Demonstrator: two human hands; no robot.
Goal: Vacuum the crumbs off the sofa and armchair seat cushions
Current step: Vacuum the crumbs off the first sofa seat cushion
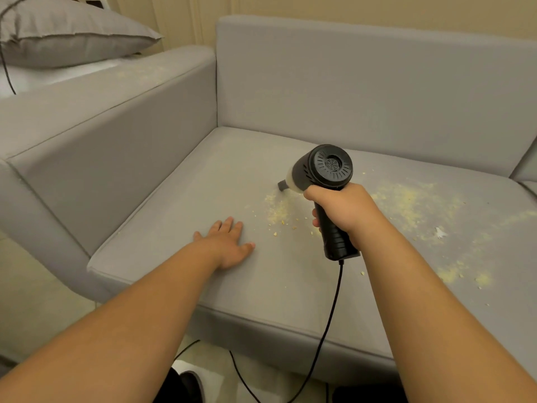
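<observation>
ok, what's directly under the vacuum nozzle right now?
The nozzle tip sits on the seat cushion, at the far edge of a crumb patch. The handheld vacuum body hides whatever lies beneath it.

Vacuum [322, 181] nozzle tip half hidden behind body; cord [325, 330] runs off bottom edge; pillow [66, 33] cut off top-left.

Soft, warm indoor light is cast evenly; faint shadows are thrown; edges are bowed by wide-angle distortion.
</observation>
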